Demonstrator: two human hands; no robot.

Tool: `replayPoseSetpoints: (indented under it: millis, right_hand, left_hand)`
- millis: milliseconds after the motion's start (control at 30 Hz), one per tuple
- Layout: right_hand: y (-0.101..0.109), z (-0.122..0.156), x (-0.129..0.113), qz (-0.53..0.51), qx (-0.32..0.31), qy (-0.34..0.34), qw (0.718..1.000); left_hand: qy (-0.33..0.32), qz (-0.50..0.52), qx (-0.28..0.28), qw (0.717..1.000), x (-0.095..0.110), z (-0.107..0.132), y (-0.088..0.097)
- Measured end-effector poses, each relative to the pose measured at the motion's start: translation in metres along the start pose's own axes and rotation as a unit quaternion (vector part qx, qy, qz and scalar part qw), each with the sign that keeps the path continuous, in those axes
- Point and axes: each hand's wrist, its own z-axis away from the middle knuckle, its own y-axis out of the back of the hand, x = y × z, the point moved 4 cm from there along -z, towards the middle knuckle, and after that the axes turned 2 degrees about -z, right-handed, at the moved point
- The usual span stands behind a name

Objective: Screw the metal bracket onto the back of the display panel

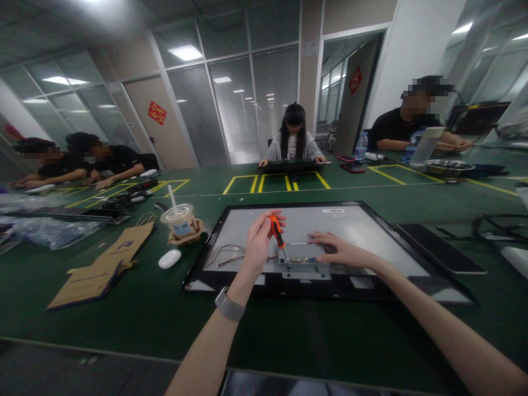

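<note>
An opened monitor panel (pixel 363 236) with a black frame and pale back lies flat on the green table before me. My left hand (pixel 259 236), with a watch on its wrist, is closed on an orange and black screwdriver (pixel 277 228). The tool's thin shaft slants down to a metal bracket (pixel 301 269) with connector ports near the panel's front edge. My right hand (pixel 336 250) is spread over the panel, its fingers apart, the thumb beside the bracket's right end. To the left of the bracket, thin cables (pixel 225 253) run across the panel.
Left of the panel stand an iced drink cup (pixel 180 220), a white mouse (pixel 169 259) and a brown paper bag (pixel 111 264). A black phone-like slab (pixel 439 247) lies at the right. Several people sit around the table; one across handles a dark panel (pixel 293 166).
</note>
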Motion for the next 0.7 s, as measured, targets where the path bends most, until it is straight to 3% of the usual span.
replayPoseSetpoints:
  millis: [200, 433, 700]
  right_hand:
    - [0.0001, 0.0004, -0.0008, -0.004, 0.002, -0.006, 1.000]
    - [-0.0004, 0.0005, -0.0001, -0.009, 0.003, -0.003, 1.000]
    - [0.0003, 0.0007, -0.0023, -0.001, -0.001, -0.001, 1.000]
  left_hand:
    - [-0.017, -0.068, -0.004, 0.998, -0.0025, 0.0001, 0.0024]
    - [-0.040, -0.108, 0.036, 0.993, -0.0031, 0.0001, 0.0053]
    - [-0.025, -0.046, -0.021, 0.998, -0.0043, -0.0002, 0.0013]
